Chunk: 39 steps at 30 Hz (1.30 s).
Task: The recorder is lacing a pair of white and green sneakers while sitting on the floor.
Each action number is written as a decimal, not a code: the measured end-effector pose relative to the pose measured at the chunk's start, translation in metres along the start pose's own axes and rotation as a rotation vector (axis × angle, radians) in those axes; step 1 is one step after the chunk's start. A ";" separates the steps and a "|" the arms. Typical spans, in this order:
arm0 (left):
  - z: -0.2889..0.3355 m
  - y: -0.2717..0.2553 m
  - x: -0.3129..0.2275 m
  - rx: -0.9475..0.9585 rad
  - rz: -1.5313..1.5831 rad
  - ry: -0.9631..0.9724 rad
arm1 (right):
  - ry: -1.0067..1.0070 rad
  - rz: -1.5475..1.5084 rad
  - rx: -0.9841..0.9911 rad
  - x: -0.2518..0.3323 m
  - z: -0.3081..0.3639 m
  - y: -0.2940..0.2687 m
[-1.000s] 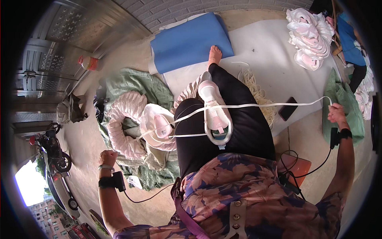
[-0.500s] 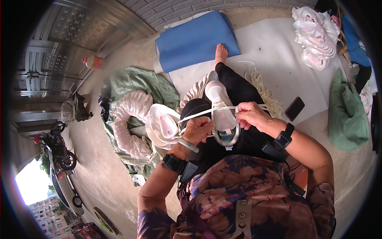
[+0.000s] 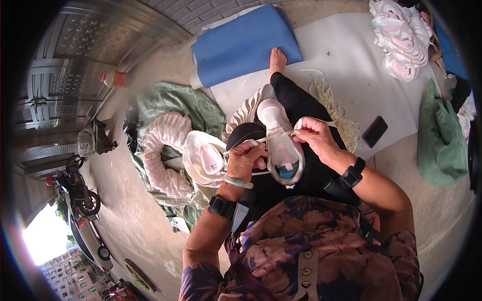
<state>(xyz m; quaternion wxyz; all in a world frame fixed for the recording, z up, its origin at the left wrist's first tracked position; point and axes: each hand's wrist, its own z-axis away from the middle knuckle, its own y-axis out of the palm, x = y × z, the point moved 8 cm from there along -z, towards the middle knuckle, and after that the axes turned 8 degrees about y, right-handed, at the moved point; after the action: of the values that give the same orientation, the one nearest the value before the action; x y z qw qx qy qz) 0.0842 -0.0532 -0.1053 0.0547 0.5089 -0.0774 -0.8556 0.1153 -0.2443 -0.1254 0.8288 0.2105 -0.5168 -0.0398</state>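
Observation:
A pale pink-and-white mesh sneaker (image 3: 273,118) lies on my lap between my legs, its toe pointing away from me and its blue-lined heel opening nearest me. A flat white shoelace (image 3: 277,135) crosses over its front. My left hand (image 3: 245,159) is at the shoe's left edge, thumb and fingers pinched on the lace. On the other side, my right hand (image 3: 317,138) pinches the lace between thumb and forefinger, just above the shoe. The lace's crossing is small and partly hidden by my fingertips. I cannot tell whether it is knotted.
Nested white shoe uppers (image 3: 165,130) curve over a green sack (image 3: 198,103) on my left. Right of my leg lie loose laces (image 3: 329,100) and a phone (image 3: 375,131) by a white sheet (image 3: 361,60). Beyond are a blue folded sheet (image 3: 246,45), stacked uppers (image 3: 399,37) and another green sack (image 3: 442,140).
The lace, earlier stretched wide across the shoe, is now drawn together between my fingertips. My right hand has risen slightly away from me, and my left has shifted up a little.

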 end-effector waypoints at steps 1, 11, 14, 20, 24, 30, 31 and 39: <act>0.000 0.000 0.000 0.012 0.004 -0.010 | 0.002 -0.002 0.002 -0.002 -0.001 0.001; -0.004 0.009 -0.004 0.080 -0.128 0.054 | -0.124 -0.028 0.015 0.022 -0.033 0.017; -0.004 0.003 -0.005 0.061 -0.191 0.050 | -0.081 -0.096 -0.072 0.017 -0.030 0.003; -0.004 -0.002 0.000 -0.027 -0.095 0.032 | -0.091 0.290 -0.151 -0.002 -0.014 -0.005; -0.004 -0.002 0.002 -0.019 -0.075 0.005 | -0.105 0.361 -0.172 -0.005 -0.012 -0.004; -0.003 -0.001 -0.001 -0.027 -0.354 0.039 | -0.101 0.239 -0.197 -0.007 -0.018 -0.004; -0.003 -0.001 -0.003 -0.042 -0.406 0.055 | -0.092 0.237 -0.207 -0.008 -0.019 -0.005; -0.006 0.004 -0.006 -0.084 -0.545 0.100 | -0.096 0.257 -0.190 -0.005 -0.020 -0.003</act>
<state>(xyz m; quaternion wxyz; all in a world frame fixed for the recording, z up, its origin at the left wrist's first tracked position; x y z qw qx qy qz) 0.0925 -0.0563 -0.1020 -0.1524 0.5499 0.1007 -0.8150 0.1305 -0.2391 -0.1382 0.8178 0.0614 -0.5722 0.0078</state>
